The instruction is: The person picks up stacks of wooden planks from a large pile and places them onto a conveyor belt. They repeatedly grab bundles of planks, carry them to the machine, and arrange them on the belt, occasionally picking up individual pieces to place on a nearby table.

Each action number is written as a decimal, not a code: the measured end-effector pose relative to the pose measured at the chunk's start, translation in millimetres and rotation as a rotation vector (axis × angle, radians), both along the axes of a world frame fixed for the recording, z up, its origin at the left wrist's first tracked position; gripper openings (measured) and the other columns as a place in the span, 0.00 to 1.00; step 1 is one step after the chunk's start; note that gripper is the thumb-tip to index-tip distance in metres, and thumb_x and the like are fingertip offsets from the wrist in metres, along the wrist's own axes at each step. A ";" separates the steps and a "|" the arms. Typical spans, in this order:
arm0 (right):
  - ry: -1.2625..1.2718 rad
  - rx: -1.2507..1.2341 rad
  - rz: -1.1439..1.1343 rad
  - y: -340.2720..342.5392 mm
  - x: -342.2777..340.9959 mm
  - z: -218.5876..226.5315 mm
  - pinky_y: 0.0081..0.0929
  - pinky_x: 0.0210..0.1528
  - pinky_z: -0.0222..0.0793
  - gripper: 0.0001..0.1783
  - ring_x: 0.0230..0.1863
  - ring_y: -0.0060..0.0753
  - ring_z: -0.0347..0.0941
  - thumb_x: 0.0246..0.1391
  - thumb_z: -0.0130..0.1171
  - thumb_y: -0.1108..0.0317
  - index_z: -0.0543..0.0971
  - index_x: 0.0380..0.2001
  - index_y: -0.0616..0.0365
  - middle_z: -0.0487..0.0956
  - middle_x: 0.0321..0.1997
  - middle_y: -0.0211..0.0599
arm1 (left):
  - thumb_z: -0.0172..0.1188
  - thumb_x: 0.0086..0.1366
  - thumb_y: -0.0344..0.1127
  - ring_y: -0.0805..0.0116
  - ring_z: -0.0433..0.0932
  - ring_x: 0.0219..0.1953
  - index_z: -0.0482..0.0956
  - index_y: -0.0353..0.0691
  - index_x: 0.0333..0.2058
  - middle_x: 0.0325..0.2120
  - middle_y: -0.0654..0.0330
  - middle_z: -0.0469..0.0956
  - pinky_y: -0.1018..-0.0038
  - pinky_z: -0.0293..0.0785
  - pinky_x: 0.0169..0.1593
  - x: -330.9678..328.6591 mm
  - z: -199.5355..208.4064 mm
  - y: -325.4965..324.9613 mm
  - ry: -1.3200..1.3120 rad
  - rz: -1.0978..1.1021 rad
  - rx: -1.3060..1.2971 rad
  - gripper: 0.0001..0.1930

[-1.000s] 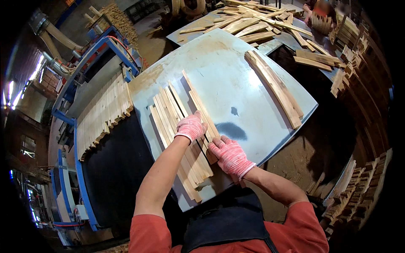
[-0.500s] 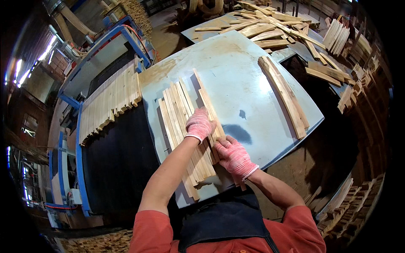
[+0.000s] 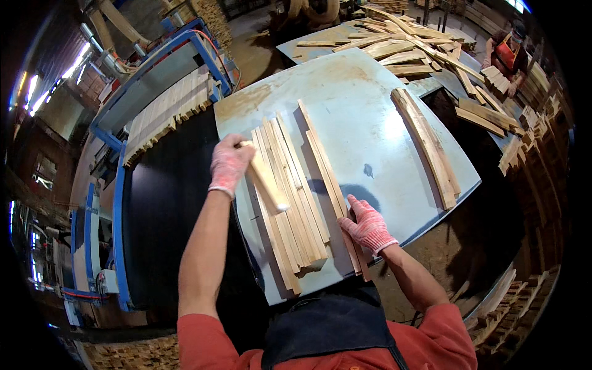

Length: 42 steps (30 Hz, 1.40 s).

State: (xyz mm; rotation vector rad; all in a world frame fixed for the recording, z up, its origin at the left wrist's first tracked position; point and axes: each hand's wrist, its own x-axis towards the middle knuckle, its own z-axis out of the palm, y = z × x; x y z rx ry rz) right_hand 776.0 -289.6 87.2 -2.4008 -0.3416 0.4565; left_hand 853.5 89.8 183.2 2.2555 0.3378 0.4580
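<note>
The stick is up off the tabletop, slanting over the left part of a row of strips; it is blurred by motion. Your left grip, in a pink-and-white glove, is closed around its far end, and its near end points down toward you. The row lies lengthwise, side by side with uneven ends. To its right, past a gap, lies a pair of narrow strips. Your right grip, gloved alike, holds nothing that you can see: thumb and forefinger stand apart, the thumb touching the pair near its closer end. Two curved boards lie together by the right edge. On your left, a blue-framed machine has a black bed with more wood lined up across it. Beyond, loose boards lie heaped, and a co-worker holds a bundle.
</note>
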 end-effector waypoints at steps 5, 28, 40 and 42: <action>0.053 0.092 -0.028 8.8 18.6 -1.3 0.43 0.62 0.76 0.45 0.59 0.56 0.81 0.61 0.66 0.41 0.73 0.70 0.64 0.83 0.58 0.56 | 0.69 0.57 0.38 0.50 0.88 0.47 0.88 0.39 0.45 0.42 0.47 0.89 0.61 0.83 0.54 -19.5 -30.5 81.7 0.278 0.145 0.323 0.17; -0.032 0.050 0.091 68.9 47.2 -16.2 0.48 0.60 0.76 0.33 0.56 0.59 0.80 0.58 0.66 0.45 0.80 0.64 0.48 0.83 0.51 0.53 | 0.68 0.70 0.51 0.44 0.84 0.55 0.77 0.28 0.62 0.53 0.38 0.84 0.60 0.79 0.58 -110.7 -168.0 25.2 0.348 0.045 -0.140 0.34; 0.103 0.180 0.104 70.3 74.5 -12.5 0.41 0.65 0.74 0.35 0.59 0.56 0.82 0.64 0.62 0.44 0.80 0.65 0.57 0.86 0.57 0.56 | 0.64 0.70 0.53 0.42 0.83 0.57 0.78 0.34 0.63 0.54 0.37 0.84 0.57 0.78 0.60 -105.8 -152.6 14.9 0.256 0.164 -0.080 0.32; -0.100 0.118 0.014 82.4 89.4 -28.8 0.42 0.64 0.74 0.37 0.58 0.58 0.82 0.64 0.60 0.42 0.80 0.64 0.60 0.86 0.55 0.57 | 0.65 0.70 0.53 0.42 0.82 0.58 0.78 0.34 0.64 0.55 0.36 0.83 0.58 0.78 0.61 -98.6 -172.1 22.0 0.285 0.186 -0.092 0.33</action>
